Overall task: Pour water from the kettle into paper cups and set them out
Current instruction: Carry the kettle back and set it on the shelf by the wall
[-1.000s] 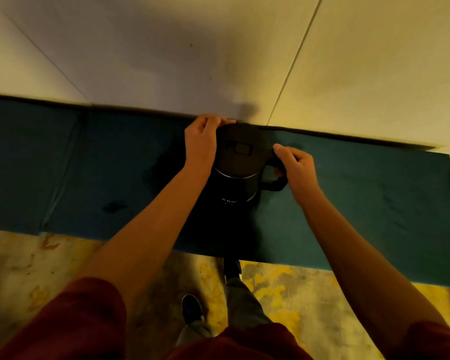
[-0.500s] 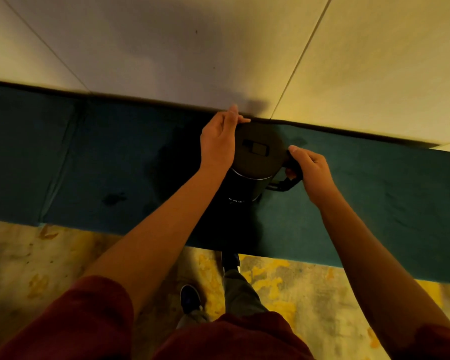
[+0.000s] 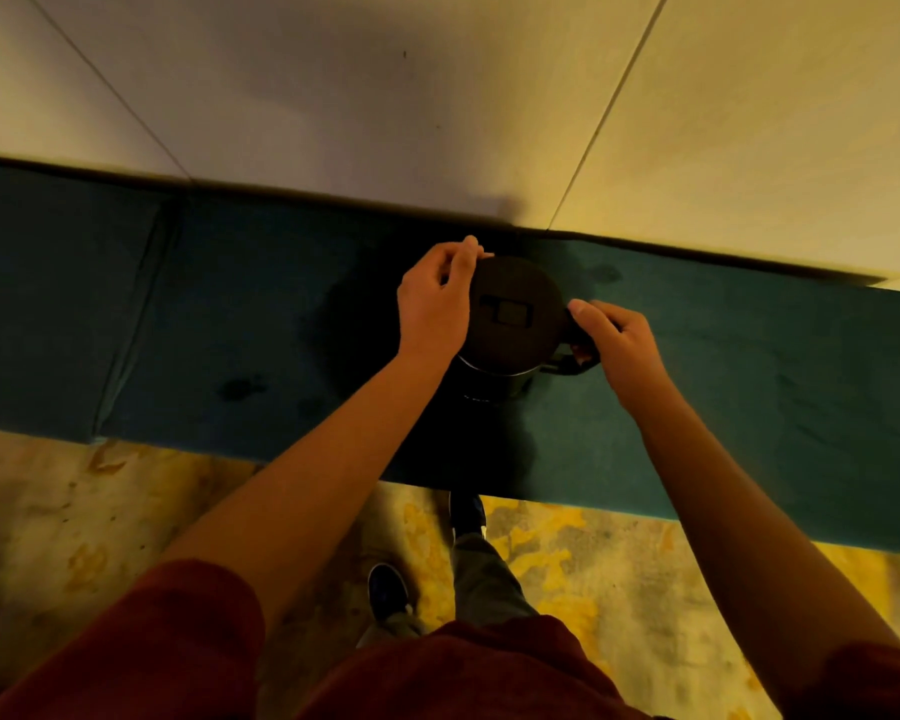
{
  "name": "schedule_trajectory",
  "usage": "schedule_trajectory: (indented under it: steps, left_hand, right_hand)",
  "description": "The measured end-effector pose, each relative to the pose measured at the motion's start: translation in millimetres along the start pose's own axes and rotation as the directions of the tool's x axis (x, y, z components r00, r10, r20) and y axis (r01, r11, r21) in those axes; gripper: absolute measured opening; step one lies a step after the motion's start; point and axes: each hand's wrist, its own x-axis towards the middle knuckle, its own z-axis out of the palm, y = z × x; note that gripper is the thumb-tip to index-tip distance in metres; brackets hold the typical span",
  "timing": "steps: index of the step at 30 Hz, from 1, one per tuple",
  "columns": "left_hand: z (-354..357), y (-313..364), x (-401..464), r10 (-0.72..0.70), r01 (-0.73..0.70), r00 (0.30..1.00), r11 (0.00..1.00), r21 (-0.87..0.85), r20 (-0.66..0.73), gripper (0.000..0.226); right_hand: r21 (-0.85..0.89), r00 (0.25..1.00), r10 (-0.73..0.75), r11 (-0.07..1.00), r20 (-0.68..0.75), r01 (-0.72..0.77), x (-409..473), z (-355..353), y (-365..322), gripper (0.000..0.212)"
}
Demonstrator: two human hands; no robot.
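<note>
A black electric kettle (image 3: pixel 513 324) with a closed round lid stands upright on a dark teal cushioned bench (image 3: pixel 749 387), close to the wall. My left hand (image 3: pixel 434 301) cups the kettle's left side, fingers curled around the lid's rim. My right hand (image 3: pixel 614 340) is wrapped around the black handle on the kettle's right side. No paper cups are in view.
A pale panelled wall (image 3: pixel 437 106) rises right behind the bench. The bench runs across the whole view, with a seam (image 3: pixel 126 324) at the left. Below it lies yellow-patterned carpet (image 3: pixel 567 553), where my shoes (image 3: pixel 385 589) stand.
The kettle and both hands sit slightly further right in the view than a second ago. My left fingers have curled tighter on the lid's rim. The grip on the handle is unchanged.
</note>
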Motion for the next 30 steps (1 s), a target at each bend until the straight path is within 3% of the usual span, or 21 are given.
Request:
schedule_trajectory:
  steps: [4, 22, 26, 30]
  left_hand:
    - [-1, -6, 3, 0.023, -0.023, 0.999, 1.000, 0.007, 0.044, 0.021]
    - [-5, -10, -3, 0.065, -0.065, 0.998, 0.982, 0.175, 0.009, 0.026]
    - [-12, -5, -1, 0.007, -0.058, 0.991, 0.925, 0.376, 0.134, 0.033]
    - [-27, 4, 2, -0.130, -0.056, 0.945, 0.840, 0.539, 0.300, 0.037]
  right_hand:
    - [0.039, 0.999, 0.000, 0.999, -0.055, 0.002, -11, 7, 6, 0.063]
    - [0.041, 0.999, 0.045, 0.998, -0.017, -0.045, -17, 2, -13, 0.070]
    - [-0.009, 0.996, 0.092, 0.996, -0.017, -0.092, -15, 3, -14, 0.074]
    - [-0.233, 0.982, 0.187, 0.954, -0.027, -0.188, -7, -1, -20, 0.050]
